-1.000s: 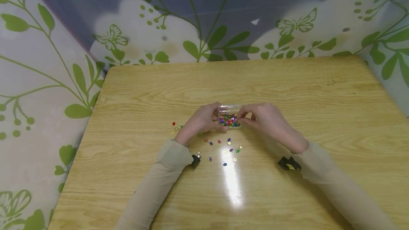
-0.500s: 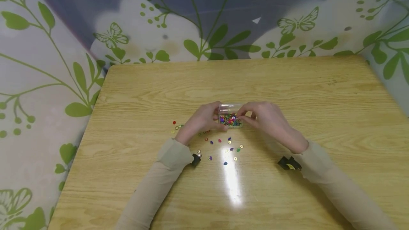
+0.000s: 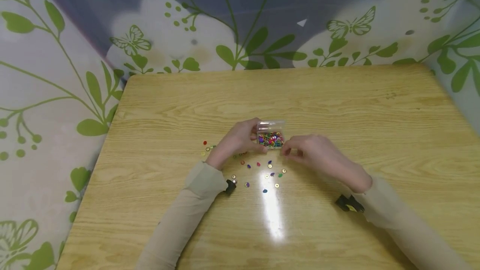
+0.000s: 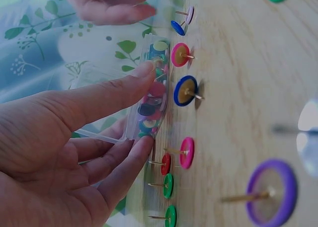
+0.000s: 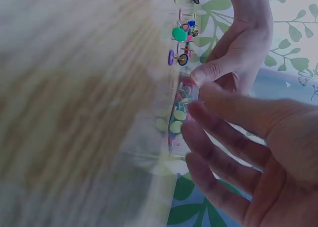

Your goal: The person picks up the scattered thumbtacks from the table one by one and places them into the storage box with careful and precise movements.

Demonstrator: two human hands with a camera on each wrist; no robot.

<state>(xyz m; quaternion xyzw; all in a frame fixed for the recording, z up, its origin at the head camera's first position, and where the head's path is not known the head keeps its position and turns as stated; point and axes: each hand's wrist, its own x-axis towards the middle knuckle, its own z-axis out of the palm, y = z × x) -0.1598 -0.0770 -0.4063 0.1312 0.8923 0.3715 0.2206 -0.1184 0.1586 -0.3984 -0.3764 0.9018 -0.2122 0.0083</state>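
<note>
A small clear plastic box [image 3: 271, 146] full of colourful thumbtacks stands on the table, its transparent lid [image 3: 271, 126] raised at the back. My left hand [image 3: 240, 138] grips the box at its left end. In the left wrist view the thumb lies along its front wall and the fingers reach around the end. Just off the box's right front corner is my right hand [image 3: 313, 153], fingers loosely bent. The right wrist view shows nothing between the right fingers [image 5: 218, 132]. Loose thumbtacks are scattered before the box, among them a blue one [image 4: 186, 91] and a purple one [image 4: 272, 193].
The wooden table [image 3: 337, 99] meets a wall covering [image 3: 202, 49] with a leaf and butterfly print. More loose tacks, including a red one [image 3: 205, 142], lie left of and beneath the left forearm. A bright light reflection crosses the tabletop near the front.
My right hand has withdrawn from inside the box, moving right and toward me, so the tacks there now show. My left hand keeps its hold on the box.
</note>
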